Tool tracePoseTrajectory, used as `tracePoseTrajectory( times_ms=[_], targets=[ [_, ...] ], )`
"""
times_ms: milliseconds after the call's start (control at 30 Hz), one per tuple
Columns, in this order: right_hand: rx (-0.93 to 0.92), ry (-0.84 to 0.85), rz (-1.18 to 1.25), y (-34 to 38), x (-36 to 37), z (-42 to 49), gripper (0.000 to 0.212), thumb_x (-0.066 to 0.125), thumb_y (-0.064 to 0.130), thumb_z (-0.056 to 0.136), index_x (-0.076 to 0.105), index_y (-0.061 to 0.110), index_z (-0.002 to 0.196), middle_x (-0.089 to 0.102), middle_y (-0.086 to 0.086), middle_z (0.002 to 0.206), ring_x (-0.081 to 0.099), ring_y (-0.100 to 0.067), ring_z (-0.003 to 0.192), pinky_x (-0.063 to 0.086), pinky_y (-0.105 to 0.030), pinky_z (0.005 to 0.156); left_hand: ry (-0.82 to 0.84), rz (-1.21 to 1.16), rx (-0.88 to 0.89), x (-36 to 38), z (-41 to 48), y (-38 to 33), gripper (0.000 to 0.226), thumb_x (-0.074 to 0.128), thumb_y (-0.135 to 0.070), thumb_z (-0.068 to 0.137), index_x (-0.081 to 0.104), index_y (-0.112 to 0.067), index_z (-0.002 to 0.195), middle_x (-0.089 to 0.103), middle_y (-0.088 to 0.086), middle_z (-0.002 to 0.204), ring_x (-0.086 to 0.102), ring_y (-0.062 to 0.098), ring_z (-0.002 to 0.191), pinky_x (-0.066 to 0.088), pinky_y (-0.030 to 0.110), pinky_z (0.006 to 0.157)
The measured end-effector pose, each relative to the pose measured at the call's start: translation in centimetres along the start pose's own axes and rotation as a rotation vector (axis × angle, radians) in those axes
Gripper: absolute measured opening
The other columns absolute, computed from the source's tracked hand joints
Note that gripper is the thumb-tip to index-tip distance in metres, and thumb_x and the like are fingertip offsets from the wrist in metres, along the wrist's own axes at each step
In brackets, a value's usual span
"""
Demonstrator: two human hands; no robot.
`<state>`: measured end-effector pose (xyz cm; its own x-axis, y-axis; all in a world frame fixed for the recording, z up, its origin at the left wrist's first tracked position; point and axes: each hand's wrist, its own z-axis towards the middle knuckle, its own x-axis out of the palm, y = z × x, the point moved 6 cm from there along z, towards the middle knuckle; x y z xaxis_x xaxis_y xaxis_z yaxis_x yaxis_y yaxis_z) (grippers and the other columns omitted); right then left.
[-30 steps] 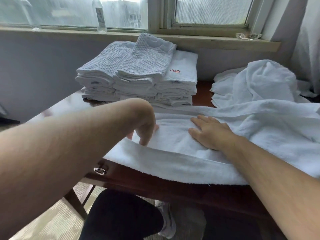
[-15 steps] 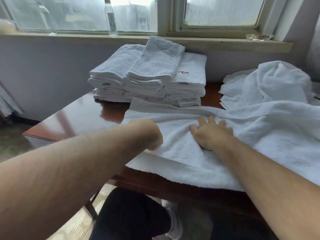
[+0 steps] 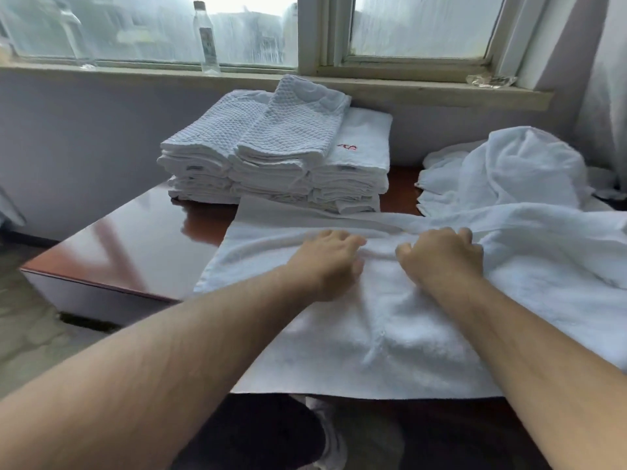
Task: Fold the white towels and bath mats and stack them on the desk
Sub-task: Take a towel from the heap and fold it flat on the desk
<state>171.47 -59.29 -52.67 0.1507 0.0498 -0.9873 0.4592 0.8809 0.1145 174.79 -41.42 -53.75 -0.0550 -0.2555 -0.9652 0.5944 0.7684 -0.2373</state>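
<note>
- Folded stack: waffle-weave and plain white pieces in neat piles at the far side of the desk, below the window sill. Judged done.
- Spread towel: laid across the near edge of the desk, front hem hanging just over it, a raised ridge running across its middle. Judged to be mid-fold (no finished crease shows yet).
- Left hand: fingers bent over the ridge, thumb tucked below, pinching cloth.
- Right hand: just beside the left, knuckles up, fingers curled into the same ridge.
- Loose heap: crumpled white cloth at the far right of the desk, touching the spread towel. Still to be folded; number of pieces cannot be told.
- Remaining, by estimate: finish this towel, stack it, then work through the heap.
</note>
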Motion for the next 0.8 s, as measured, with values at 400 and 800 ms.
tracePoseTrajectory(
  times_ms=[400,800],
  targets=[
    [0.478,0.041,-0.036,-19.5,-2.1,4.1,0.063,0.027,0.039,0.101,0.021,0.008,0.156,0.021,-0.021,0.163,0.017,-0.044,0.148,0.018,-0.056,0.117,0.059,-0.013,-0.131,6.0,9.5,-12.5,0.054,0.037,-0.04,0.093,0.033,-0.024,0.145,0.035,0.012,0.146,0.028,0.037,0.132,0.022,0.062,0.105],
    [0.073,-0.233,0.712,-20.9,-2.3,13.2,0.044,0.053,0.029,0.101,0.053,0.026,0.144,0.045,0.003,0.151,0.045,-0.015,0.135,0.033,-0.009,0.102,-0.017,-0.095,0.182,6.8,11.7,-12.0,0.072,0.022,-0.049,0.084,0.021,-0.037,0.155,0.02,0.001,0.165,0.02,0.023,0.146,0.013,0.047,0.121]
  ],
)
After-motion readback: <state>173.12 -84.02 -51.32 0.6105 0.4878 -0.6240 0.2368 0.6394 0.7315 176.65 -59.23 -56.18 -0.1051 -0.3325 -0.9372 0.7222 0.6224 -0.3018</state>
